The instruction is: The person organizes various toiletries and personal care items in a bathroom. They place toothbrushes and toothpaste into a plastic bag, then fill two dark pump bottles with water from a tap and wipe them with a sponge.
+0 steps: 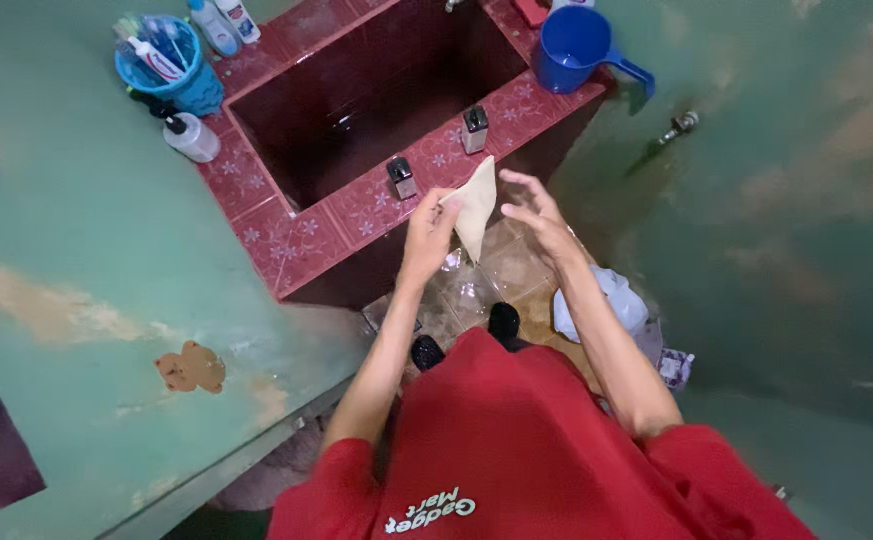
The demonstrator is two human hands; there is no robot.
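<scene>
Cloth (477,205), soft and light, hung limp above the tiled ledge (357,205); your left hand (427,235) pinched its top edge, your right hand (537,215) was spread open, empty, beside it.

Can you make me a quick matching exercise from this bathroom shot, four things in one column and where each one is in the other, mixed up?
Things:
1. beige cloth
2. blue dipper
3. toothbrush cup
4. white plastic bag

Places:
A. far left corner of the tiled ledge
B. on the floor, below the right forearm
C. pinched in the left hand, the right hand open beside it
D. far right corner of the ledge

Pairs: 1-C, 2-D, 3-A, 4-B
</scene>
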